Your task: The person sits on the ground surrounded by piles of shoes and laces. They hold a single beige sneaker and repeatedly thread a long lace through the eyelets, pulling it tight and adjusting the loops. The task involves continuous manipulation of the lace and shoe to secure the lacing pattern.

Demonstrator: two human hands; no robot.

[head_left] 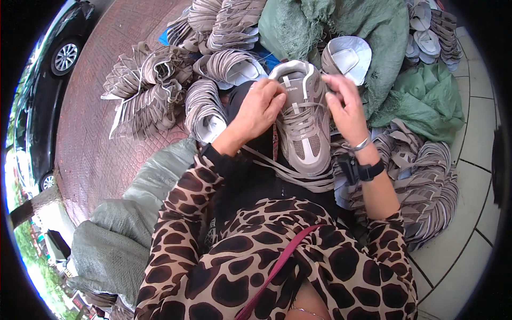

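Observation:
A beige and grey sneaker (305,120) rests on my lap, its toe pointing toward me and its pale laces threaded across the front. My left hand (260,105) is at the left of the shoe's collar, fingers pinched together; what they hold, if anything, is hidden. On the other side, my right hand (346,106) is beside the collar, thumb and forefinger apart, with nothing visible between them. A bundle of long, flat beige shoelaces (298,178) lies across my lap below the toe.
Stacks of nested beige shoe uppers (152,90) lie ahead on the left, with more uppers (426,186) on the right. Green woven sacks (346,24) are piled ahead; a grey-green sack (114,234) lies at left. A dark car (42,90) stands beyond the red paving (85,144).

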